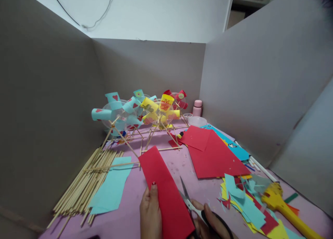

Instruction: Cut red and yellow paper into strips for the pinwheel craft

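My left hand (151,211) holds a long strip of red paper (165,187) upright and tilted, the thumb pressed on its face. In my right hand (208,220) is a pair of scissors (191,204) with black handles. Its blades are spread apart at the right edge of the red strip; whether the lower blade lies behind the paper I cannot tell. Left of the strip, a light blue paper piece (111,190) lies partly over a bundle of thin wooden sticks (80,183).
Paper pinwheels in blue (117,109), yellow (160,111) and red (180,98) stand on stick frames at the back. Larger red sheets (215,156), paper scraps (244,201) and a yellow-handled tool (283,207) lie to the right. A pink bottle (197,108) stands by the back wall.
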Demonstrator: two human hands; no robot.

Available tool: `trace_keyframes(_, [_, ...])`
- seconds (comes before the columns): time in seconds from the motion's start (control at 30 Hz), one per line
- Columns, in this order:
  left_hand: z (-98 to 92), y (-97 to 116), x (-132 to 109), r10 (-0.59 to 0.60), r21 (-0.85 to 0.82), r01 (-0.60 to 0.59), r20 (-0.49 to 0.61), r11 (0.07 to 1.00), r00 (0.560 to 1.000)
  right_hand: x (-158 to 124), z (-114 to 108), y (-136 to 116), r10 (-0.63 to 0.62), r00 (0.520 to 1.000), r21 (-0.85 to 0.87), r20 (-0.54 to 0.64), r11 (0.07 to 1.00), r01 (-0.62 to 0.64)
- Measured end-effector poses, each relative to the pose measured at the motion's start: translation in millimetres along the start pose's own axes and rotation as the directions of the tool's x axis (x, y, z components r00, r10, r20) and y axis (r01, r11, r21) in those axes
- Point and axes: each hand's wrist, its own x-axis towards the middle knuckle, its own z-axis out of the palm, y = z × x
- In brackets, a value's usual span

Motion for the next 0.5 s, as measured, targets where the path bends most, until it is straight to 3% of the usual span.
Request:
trace_keyframes(0.23, [-0.6,-2.9,0.0,-0.012,0.057,0.009,0.061,0.998,0.998,3.5,-19.3,7.9,-0.006,1.000,-0.018,-0.012,1.000,0.006])
trace_keyframes(0.5, [-4.5,-7.1,-0.7,-0.031,0.048,0.027,0.095,0.998,0.995,7.2,-17.4,8.8,-0.069,0.998,-0.084,-0.007,0.994,0.068])
